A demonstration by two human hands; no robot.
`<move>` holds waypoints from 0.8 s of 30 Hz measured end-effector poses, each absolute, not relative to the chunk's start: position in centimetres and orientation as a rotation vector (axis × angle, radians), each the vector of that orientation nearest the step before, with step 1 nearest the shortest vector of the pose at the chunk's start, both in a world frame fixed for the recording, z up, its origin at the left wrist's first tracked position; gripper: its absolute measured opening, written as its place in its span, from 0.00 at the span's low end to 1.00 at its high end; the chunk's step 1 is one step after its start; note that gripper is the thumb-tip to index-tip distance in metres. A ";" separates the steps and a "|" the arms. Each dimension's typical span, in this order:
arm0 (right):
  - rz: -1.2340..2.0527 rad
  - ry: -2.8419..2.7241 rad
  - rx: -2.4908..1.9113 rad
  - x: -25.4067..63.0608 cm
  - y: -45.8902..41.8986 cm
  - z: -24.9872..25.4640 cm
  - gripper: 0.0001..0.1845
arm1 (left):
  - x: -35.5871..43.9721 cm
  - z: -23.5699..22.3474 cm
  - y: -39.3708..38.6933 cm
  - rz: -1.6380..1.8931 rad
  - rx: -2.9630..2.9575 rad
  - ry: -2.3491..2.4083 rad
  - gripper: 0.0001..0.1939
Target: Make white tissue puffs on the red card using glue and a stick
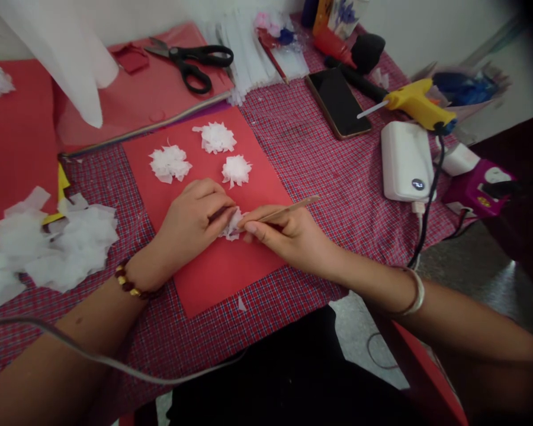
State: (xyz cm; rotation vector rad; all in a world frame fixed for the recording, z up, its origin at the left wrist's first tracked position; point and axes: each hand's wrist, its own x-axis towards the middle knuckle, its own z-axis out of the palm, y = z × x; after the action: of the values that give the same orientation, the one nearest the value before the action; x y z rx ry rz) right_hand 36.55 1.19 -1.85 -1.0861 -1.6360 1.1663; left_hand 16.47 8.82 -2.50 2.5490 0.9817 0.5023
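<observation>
My left hand [198,214] bears a beaded bracelet, and its fingers close in on the left side of a small ruffled white paper flower [234,227]. Between the thumb and fingers of my right hand [288,234] is a thin flat wooden stick [295,206], its lower end at that flower. Underneath lies a sheet of red paper [231,275]. Three more ruffled flowers sit on its upper part: a left flower [169,163], a top flower [218,138] and a right flower [237,170]. My fingers partly hide the flower being worked on.
White tissue pieces [77,242] are heaped at left. Black scissors [193,59] lie on a red folder at the back. A phone [337,102], yellow glue gun [420,103] and white power bank [407,163] are on the right. A cable [115,364] crosses the front.
</observation>
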 end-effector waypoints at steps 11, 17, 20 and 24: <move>0.990 -1.741 -1.135 36.1 1.0 -3.3 0.19 | 16.2 -1.8 9.6 0.505 2.457 0.927 0.13; 0.921 -1.780 -1.115 35.9 1.1 -3.8 0.20 | 15.2 -0.9 9.6 0.407 2.390 0.789 0.14; 0.924 -1.772 -1.112 35.9 1.2 -3.8 0.18 | 14.8 -1.3 9.4 0.423 2.489 0.685 0.21; 0.919 -1.716 -1.106 36.0 1.0 -3.7 0.15 | 15.0 -2.1 8.9 0.491 2.657 0.637 0.17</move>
State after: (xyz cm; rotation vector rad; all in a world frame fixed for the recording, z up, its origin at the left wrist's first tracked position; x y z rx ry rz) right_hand 35.98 1.02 -3.69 -1.1062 -1.7159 0.9193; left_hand 15.02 8.90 -2.08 2.6572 0.6366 0.4909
